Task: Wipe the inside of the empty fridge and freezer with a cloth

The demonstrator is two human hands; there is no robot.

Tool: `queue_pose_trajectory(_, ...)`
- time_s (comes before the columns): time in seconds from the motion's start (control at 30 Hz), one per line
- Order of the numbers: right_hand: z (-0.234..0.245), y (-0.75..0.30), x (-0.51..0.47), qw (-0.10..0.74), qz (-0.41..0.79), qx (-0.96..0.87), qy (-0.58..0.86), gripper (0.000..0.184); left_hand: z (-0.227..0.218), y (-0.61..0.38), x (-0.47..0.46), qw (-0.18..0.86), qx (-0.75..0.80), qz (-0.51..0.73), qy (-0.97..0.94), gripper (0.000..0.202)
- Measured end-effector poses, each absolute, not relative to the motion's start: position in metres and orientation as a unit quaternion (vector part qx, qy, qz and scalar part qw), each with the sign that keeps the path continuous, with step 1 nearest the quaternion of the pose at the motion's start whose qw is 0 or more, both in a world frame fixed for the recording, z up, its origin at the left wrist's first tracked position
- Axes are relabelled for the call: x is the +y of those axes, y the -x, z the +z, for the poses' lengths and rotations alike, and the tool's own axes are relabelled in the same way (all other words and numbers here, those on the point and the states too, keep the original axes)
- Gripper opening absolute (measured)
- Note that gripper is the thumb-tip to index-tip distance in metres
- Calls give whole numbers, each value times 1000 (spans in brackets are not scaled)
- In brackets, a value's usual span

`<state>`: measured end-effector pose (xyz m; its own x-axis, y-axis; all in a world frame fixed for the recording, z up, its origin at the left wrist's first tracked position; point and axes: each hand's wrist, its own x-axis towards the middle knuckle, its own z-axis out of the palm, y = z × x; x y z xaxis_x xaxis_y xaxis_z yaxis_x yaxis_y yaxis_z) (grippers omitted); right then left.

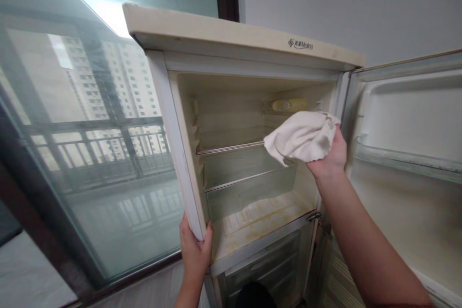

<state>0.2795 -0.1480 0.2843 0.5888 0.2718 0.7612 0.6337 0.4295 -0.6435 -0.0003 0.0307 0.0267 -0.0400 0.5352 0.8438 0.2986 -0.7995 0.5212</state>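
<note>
A cream refrigerator stands before me with its upper compartment open. My left hand is wrapped around the lower left edge of its frame, thumb on the inner side. In my right hand is a white cloth, bunched and draped over the fingers, held up at the right of the compartment opening. The cloth covers part of the upper glass shelf. Below it lies a second glass shelf. Yellowish stains mark the compartment floor.
The refrigerator door is swung out to the right, with a clear door rack. A yellowish lamp housing sits inside on the right wall. Drawers show in the lower compartment. Left is a glass window with a dark frame.
</note>
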Motion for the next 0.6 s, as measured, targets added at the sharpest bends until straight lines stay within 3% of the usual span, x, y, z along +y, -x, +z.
queue_pose_trajectory(0.1, 294, -282, -149, 713, -231, -386, 538, 87, 27, 0, 31, 91, 306, 653, -687, 74)
queue_pose_trajectory(0.27, 319, -309, -130, 480, -331, -430, 689, 73, 25, 0, 32, 91, 312, 651, -686, 75)
queue_pose_trajectory(0.33, 330, -323, -112, 394, -378, -403, 735, 76, 25, 0, 32, 83, 308, 650, -689, 76)
queue_pose_trajectory(0.6, 318, -399, -52, 219, -425, -428, 767, 55, 26, 0, 34, 68, 310, 653, -687, 74)
